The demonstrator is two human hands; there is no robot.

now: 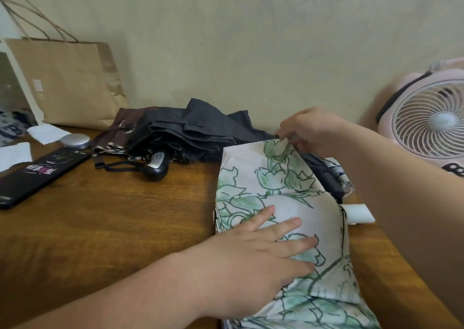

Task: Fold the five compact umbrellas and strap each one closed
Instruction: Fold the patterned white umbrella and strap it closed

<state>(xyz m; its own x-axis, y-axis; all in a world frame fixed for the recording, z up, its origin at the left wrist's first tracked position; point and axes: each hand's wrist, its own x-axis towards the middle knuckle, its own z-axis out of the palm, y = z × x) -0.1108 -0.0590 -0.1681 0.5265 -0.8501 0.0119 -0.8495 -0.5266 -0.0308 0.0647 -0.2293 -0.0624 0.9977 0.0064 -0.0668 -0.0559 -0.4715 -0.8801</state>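
The left hand, fingers spread flat, is being pressed onto the canopy of a floral-print compact umbrella that is lying at the near right of the wooden worktop. Farther up, a panel's edge is being pinched by the right hand. It is being judged that each pleat is best drawn taut and laid flat under the palm before any rolling or strapping. Beyond, loose dark umbrellas are lying heaped by the wall.
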